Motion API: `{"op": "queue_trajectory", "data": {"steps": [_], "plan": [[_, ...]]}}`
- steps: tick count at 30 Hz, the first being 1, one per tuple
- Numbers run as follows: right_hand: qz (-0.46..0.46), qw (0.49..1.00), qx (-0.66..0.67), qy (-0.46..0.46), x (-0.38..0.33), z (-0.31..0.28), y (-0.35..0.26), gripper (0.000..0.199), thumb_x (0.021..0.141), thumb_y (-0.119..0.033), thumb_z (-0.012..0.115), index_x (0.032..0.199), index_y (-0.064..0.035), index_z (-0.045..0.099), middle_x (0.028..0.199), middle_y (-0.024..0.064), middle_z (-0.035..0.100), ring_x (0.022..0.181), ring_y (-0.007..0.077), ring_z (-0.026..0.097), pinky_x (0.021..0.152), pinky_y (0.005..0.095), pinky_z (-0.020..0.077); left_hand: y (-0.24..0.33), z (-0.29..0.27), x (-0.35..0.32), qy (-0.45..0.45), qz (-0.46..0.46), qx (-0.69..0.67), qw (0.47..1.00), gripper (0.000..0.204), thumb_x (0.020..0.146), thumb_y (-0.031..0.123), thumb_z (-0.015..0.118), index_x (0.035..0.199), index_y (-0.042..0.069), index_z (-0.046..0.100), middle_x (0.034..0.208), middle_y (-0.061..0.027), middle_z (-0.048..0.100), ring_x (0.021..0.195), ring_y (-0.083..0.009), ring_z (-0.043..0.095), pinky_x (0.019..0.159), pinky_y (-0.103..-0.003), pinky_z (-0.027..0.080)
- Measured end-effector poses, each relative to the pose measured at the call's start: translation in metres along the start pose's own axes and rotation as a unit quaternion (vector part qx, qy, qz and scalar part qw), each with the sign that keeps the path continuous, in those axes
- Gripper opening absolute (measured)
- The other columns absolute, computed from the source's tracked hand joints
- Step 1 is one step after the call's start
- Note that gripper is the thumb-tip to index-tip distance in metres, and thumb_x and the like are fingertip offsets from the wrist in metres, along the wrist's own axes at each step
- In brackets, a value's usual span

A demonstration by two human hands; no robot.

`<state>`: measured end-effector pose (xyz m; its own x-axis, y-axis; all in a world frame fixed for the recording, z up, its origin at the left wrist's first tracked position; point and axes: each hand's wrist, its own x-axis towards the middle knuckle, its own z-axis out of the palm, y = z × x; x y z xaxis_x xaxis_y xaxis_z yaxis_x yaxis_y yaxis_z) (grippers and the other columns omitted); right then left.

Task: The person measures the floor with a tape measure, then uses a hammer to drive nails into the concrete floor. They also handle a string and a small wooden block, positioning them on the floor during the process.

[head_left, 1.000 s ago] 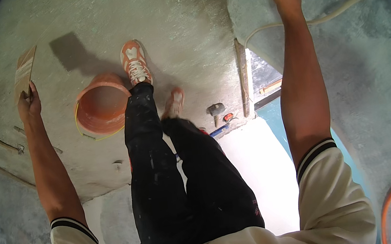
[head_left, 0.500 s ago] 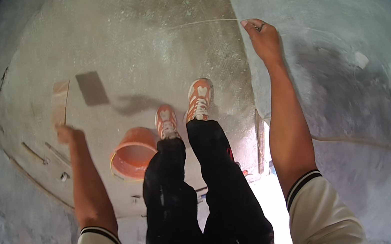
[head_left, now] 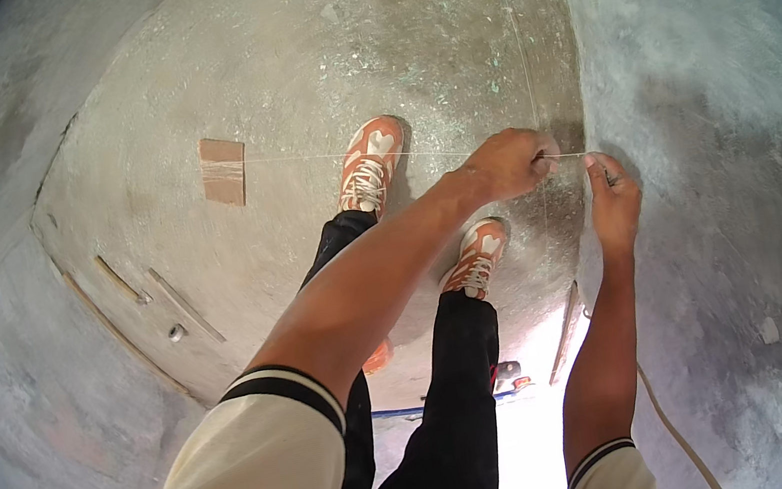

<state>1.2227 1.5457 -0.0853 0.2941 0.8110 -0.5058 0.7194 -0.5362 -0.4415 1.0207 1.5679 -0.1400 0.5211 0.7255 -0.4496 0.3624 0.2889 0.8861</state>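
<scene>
My left hand (head_left: 512, 164) is closed, reaching across to the right with a thin pale string (head_left: 564, 155) pinched in its fingers. Close beside it, next to the wall, my right hand (head_left: 615, 199) grips the same string between thumb and fingers. A short stretch of string spans the two hands. From my left hand the string runs leftward past my shoe to a flat brown board (head_left: 224, 172) with string wound around it, which appears to lie on the floor. Another faint line runs up the floor from near my hands.
On the left floor lie a handled tool (head_left: 120, 280), a thin strip (head_left: 186, 305) and a small roll (head_left: 177, 332). An orange bucket (head_left: 377, 356) is mostly hidden behind my left arm. A pale hose (head_left: 677, 429) runs along the right wall (head_left: 742, 222). My shoes (head_left: 372, 168) stand mid-floor.
My left hand has let go of the wound board and moved right to the string beside my right hand. My right hand is lower in view. My feet have shifted and the view has turned.
</scene>
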Motion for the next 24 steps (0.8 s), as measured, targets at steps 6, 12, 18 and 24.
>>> {"op": "queue_trajectory", "data": {"steps": [6, 12, 18, 24], "plan": [[0.014, 0.998, 0.049, 0.035, 0.029, 0.033, 0.006, 0.037, 0.099, -0.036, 0.07, 0.117, -0.0036, 0.075, 0.083, 0.0039, 0.066, 0.079, 0.0129, 0.058, 0.078, 0.0321, 0.0488, -0.026, -0.021, 0.012, 0.048, 0.002, -0.081, 0.996, 0.015, 0.097, 0.014, 0.067, 0.1, 0.001, 0.073, 0.083, -0.0106, 0.072, 0.078, -0.0183, 0.068, 0.073, -0.035, 0.053], [-0.016, 0.996, 0.064, 0.068, 0.037, 0.086, -0.002, 0.029, 0.102, -0.029, 0.064, 0.119, -0.006, 0.064, 0.086, 0.0104, 0.071, 0.076, 0.0222, 0.066, 0.075, 0.0387, 0.0515, -0.044, -0.054, 0.053, 0.095, -0.048, -0.117, 0.987, 0.017, 0.096, 0.016, 0.069, 0.101, 0.001, 0.075, 0.079, -0.0055, 0.07, 0.071, -0.0095, 0.061, 0.068, -0.03, 0.05], [-0.049, 0.994, -0.02, -0.093, -0.012, 0.193, 0.044, 0.026, 0.102, -0.028, 0.062, 0.118, -0.0073, 0.063, 0.1, 0.0188, 0.073, 0.093, 0.0422, 0.071, 0.081, 0.0488, 0.0541, -0.056, -0.063, 0.075, 0.115, -0.06, -0.078, 0.989, 0.018, 0.094, 0.017, 0.067, 0.101, 0.003, 0.077, 0.078, -0.0073, 0.071, 0.07, -0.0114, 0.064, 0.067, -0.032, 0.051], [-0.168, 0.984, 0.052, -0.029, -0.019, 0.19, 0.027, 0.034, 0.098, -0.027, 0.069, 0.122, -0.0036, 0.07, 0.111, 0.0172, 0.072, 0.105, 0.0345, 0.07, 0.092, 0.0432, 0.0547, -0.081, -0.063, 0.073, 0.133, 0.025, 0.017, 0.991, 0.015, 0.09, 0.014, 0.067, 0.097, 0.007, 0.078, 0.085, -0.0135, 0.074, 0.079, -0.024, 0.072, 0.076, -0.038, 0.055]]}}
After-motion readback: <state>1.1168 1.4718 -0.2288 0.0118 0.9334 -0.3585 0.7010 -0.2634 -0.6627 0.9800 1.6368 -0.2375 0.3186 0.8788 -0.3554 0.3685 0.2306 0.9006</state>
